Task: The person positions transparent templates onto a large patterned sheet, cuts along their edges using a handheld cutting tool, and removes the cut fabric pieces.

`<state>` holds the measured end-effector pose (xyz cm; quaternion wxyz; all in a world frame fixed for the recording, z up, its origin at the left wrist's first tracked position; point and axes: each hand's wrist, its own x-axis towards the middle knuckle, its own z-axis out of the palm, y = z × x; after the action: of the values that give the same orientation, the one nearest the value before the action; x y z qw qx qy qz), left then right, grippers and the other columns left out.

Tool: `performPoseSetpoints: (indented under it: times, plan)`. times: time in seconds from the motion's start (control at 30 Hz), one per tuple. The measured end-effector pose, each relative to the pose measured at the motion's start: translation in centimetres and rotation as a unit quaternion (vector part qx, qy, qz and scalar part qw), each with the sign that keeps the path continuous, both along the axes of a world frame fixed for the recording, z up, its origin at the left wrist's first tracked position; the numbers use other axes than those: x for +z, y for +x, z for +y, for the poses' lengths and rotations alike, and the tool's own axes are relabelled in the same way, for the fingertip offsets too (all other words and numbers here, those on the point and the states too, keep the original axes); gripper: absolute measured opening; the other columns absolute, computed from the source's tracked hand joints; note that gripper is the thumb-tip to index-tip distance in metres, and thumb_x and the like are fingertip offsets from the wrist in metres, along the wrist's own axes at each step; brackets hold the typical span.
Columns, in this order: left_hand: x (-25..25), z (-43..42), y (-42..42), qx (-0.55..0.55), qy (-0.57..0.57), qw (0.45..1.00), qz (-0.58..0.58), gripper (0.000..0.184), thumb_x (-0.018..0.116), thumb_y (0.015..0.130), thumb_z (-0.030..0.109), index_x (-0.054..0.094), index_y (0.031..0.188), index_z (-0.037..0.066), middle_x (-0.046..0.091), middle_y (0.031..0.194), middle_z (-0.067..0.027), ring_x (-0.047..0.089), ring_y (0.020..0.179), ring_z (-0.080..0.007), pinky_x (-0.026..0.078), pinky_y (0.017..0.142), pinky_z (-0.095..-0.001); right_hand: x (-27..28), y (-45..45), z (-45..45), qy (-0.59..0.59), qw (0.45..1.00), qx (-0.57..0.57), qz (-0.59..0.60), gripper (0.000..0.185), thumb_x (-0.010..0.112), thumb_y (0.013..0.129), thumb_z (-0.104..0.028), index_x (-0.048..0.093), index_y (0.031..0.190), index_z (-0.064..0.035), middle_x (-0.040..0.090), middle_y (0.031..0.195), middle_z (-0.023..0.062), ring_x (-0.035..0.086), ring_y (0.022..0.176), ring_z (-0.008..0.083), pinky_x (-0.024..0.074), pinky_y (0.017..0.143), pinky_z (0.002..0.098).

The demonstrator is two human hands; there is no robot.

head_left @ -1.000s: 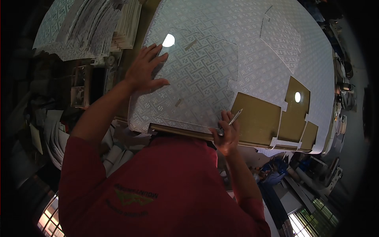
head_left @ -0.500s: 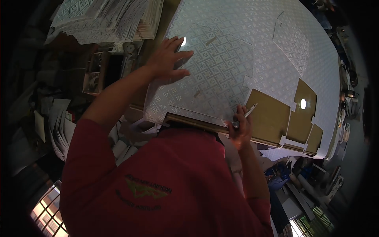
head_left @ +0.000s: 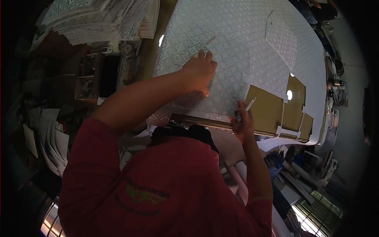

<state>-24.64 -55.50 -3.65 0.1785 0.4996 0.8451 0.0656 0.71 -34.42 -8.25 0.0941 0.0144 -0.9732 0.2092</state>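
Patterned pale fabric [head_left: 229, 59] covers much of the table, with a separate patterned piece lying on top near the front. My left hand [head_left: 200, 71] rests on that piece, fingers apart and holding nothing. Near the front edge, my right hand [head_left: 244, 120] grips a slim silver pen-like tool [head_left: 251, 103], its tip pointing up and away. Something dark and round, hard to make out, sits against the right palm. Just right of this hand, cut-out openings in the fabric bare the brown tabletop [head_left: 265, 108].
A tall stack of patterned sheets [head_left: 102, 21] stands at the far left. Below it is a wooden box [head_left: 86, 75] with compartments. Rolls and tools lie at the lower right. Part of another person [head_left: 327, 11] shows at the upper right edge.
My left hand has moved right and nearer, from the fabric's left edge onto the middle of the patterned piece. My right hand still holds the tool near the front edge. The camera view has shifted.
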Motion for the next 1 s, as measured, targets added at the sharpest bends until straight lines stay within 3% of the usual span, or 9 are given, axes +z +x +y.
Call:
performPoseSetpoints:
  times: [0.07,0.1,0.17,0.27,0.5,0.67,0.87,0.93,1.0]
  plan:
    - [0.5,0.2,0.0,0.016,-0.007,1.000,-0.025,0.118,0.098,0.059,0.051,0.044,0.154,0.007,0.032,0.160,-0.0324,0.031,0.148,-0.0567,0.049,0.110,-0.0578,0.2,0.0,0.0,0.003,1.000,-0.001,-0.010,0.050,0.086,0.080,-0.010,0.055,0.118,-0.0009,0.061,0.144,0.0243,0.057,0.132,0.0481,0.0503,0.107,0.0512]
    - [0.6,0.6,0.1,0.018,-0.007,1.000,-0.023,0.118,0.098,0.059,0.051,0.044,0.154,0.007,0.032,0.160,-0.0324,0.031,0.148,-0.0567,0.049,0.110,-0.0578,0.1,0.0,0.0,0.004,1.000,0.003,-0.001,0.050,0.086,0.080,-0.010,0.055,0.118,-0.0007,0.061,0.144,0.0243,0.058,0.132,0.0483,0.0506,0.106,0.0512]
    - [1.0,1.6,0.5,0.015,-0.089,0.995,-0.030,0.135,0.100,0.054,0.051,0.030,0.164,0.018,0.013,0.168,-0.0343,0.018,0.152,-0.0614,0.044,0.112,-0.0657,-0.2,0.0,0.1,0.001,1.000,0.012,0.012,0.050,0.086,0.080,-0.010,0.055,0.118,-0.0005,0.061,0.144,0.0242,0.058,0.131,0.0485,0.0510,0.106,0.0511]
    - [1.4,2.2,1.1,0.027,-0.116,0.993,-0.024,0.139,0.102,0.051,0.050,0.029,0.164,0.018,0.011,0.169,-0.0344,0.015,0.152,-0.0636,0.042,0.110,-0.0715,-0.9,0.0,0.6,-0.025,0.999,0.014,0.034,0.047,0.087,0.081,-0.014,0.057,0.115,-0.0017,0.062,0.142,0.0253,0.058,0.131,0.0481,0.0492,0.107,0.0515]
    - [2.9,3.6,1.5,0.061,-0.171,0.983,-0.039,0.146,0.105,0.045,0.047,0.025,0.166,0.022,0.003,0.172,-0.0298,0.009,0.154,-0.0611,0.040,0.112,-0.0703,-2.0,0.2,0.6,-0.069,0.991,0.018,0.116,0.047,0.087,0.080,-0.015,0.058,0.114,-0.0025,0.063,0.140,0.0267,0.059,0.129,0.0490,0.0474,0.107,0.0533]
    - [2.3,3.9,2.0,0.057,-0.176,0.982,-0.024,0.147,0.105,0.044,0.044,0.024,0.166,0.026,0.001,0.173,-0.0260,0.009,0.155,-0.0588,0.045,0.113,-0.0625,-1.9,0.4,0.8,-0.082,0.987,0.030,0.138,0.052,0.087,0.081,-0.013,0.054,0.120,-0.0025,0.063,0.140,0.0264,0.059,0.130,0.0475,0.0476,0.108,0.0525]
    - [3.0,5.4,2.4,0.065,-0.228,0.971,-0.017,0.151,0.105,0.046,0.039,0.016,0.168,0.032,-0.001,0.173,-0.0265,0.006,0.156,-0.0571,0.046,0.114,-0.0578,-2.0,0.7,1.5,-0.151,0.979,0.012,0.135,0.039,0.086,0.081,-0.008,0.059,0.109,-0.0049,0.066,0.136,0.0247,0.062,0.127,0.0465,0.0485,0.106,0.0522]
    - [3.2,5.6,2.6,0.066,-0.232,0.970,-0.019,0.151,0.105,0.046,0.038,0.016,0.168,0.033,-0.003,0.173,-0.0264,0.005,0.156,-0.0565,0.046,0.115,-0.0570,-1.7,1.1,2.3,-0.187,0.965,0.054,0.177,0.030,0.084,0.082,-0.006,0.062,0.102,-0.0061,0.073,0.121,0.0207,0.070,0.109,0.0407,0.0545,0.092,0.0475]
    - [3.2,5.8,2.8,0.070,-0.229,0.971,-0.022,0.152,0.106,0.046,0.037,0.015,0.168,0.033,-0.004,0.173,-0.0264,0.005,0.157,-0.0559,0.046,0.115,-0.0562,-1.0,2.9,3.1,-0.214,0.965,0.061,0.137,0.031,0.085,0.081,-0.006,0.064,0.104,-0.0062,0.073,0.111,0.0173,0.070,0.095,0.0371,0.0547,0.082,0.0453]
